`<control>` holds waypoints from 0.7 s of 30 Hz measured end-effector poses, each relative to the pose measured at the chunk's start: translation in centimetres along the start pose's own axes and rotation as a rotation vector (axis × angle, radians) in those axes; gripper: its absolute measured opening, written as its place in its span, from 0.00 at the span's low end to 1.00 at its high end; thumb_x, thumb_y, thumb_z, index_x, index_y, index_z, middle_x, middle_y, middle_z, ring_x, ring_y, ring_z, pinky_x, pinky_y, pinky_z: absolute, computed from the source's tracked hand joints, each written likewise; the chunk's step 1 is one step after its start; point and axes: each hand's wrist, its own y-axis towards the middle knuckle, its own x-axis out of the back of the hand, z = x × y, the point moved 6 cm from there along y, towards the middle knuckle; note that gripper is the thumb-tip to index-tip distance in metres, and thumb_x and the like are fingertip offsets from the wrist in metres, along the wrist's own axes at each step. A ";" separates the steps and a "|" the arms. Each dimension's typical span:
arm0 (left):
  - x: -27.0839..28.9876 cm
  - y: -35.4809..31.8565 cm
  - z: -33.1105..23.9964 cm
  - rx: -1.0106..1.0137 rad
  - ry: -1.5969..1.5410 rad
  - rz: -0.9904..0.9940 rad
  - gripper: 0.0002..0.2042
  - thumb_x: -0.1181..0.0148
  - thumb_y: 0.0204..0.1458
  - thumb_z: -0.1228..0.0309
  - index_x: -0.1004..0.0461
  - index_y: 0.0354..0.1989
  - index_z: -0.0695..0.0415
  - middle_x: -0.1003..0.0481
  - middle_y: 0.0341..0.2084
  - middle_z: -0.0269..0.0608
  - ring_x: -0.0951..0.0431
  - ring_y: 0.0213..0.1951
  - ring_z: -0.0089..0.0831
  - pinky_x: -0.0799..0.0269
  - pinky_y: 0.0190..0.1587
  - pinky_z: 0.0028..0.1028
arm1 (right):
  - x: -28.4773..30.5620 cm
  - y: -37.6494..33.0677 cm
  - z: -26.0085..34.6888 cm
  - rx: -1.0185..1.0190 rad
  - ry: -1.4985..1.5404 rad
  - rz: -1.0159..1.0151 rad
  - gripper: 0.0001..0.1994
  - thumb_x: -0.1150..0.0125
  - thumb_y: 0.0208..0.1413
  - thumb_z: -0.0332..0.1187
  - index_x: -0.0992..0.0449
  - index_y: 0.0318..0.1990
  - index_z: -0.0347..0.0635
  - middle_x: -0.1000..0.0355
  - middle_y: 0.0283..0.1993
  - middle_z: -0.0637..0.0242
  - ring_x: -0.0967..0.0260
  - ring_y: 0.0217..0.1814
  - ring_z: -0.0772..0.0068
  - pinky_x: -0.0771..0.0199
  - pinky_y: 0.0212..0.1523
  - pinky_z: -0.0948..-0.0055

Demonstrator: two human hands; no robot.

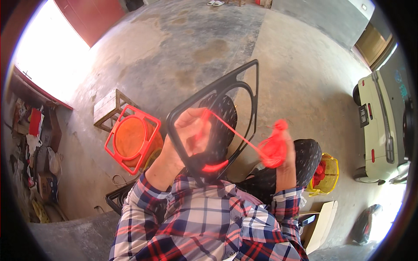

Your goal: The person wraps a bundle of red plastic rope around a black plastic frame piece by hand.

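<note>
The black frame (209,92) stood tilted in the middle of the picture, above the person's lap. The left hand (193,130) was closed on it near its left side, seemingly to carry its weight alone, since the right hand was taken up with the supply. Blur hid the exact fingertips, so I cannot tell whether they also pinched the red strand (237,132) beside them. Right of centre, the right hand (288,153) was curled round a red bundle (273,150), its finger placement smeared too. The hands were held apart, which probably kept the strand straight and clear of the frame's bars. A short red wrapping (215,167) covered the ring's lower part; the rest of the visible ring was black.

At centre left, a red frame (143,115) lay over an orange round seat (130,140), perhaps parked there to be within reach, with a wooden stool (106,108) just beyond. At lower right, a yellow basket (334,175) contained red material (320,172), presumably set beside the knee for easy access
</note>
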 end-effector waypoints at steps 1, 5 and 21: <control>0.3 0.0 0.0 0.044 -0.012 0.062 0.16 0.51 0.61 0.66 0.31 0.53 0.61 0.26 0.29 0.45 0.35 0.17 0.21 0.44 0.16 0.19 | -0.3 0.5 -1.1 0.109 -0.501 0.093 0.24 0.40 0.54 0.50 0.30 0.50 0.41 0.25 0.43 0.61 0.24 0.39 0.59 0.26 0.42 0.60; 1.0 0.0 -0.2 0.142 0.091 0.215 0.23 0.58 0.63 0.56 0.31 0.53 0.65 0.26 0.26 0.47 0.39 0.13 0.20 0.45 0.15 0.19 | -4.7 -1.6 -4.4 0.096 -1.640 0.290 0.25 0.33 0.48 0.47 0.31 0.47 0.39 0.25 0.35 0.65 0.25 0.37 0.68 0.26 0.37 0.66; -7.6 -2.1 3.2 0.376 -0.108 0.145 0.23 0.44 0.55 0.61 0.32 0.51 0.68 0.26 0.37 0.51 0.27 0.30 0.36 0.32 0.31 0.30 | -21.7 -2.2 6.4 0.568 -0.248 1.199 0.09 0.40 0.57 0.32 0.26 0.44 0.42 0.29 0.43 0.69 0.31 0.45 0.73 0.31 0.48 0.75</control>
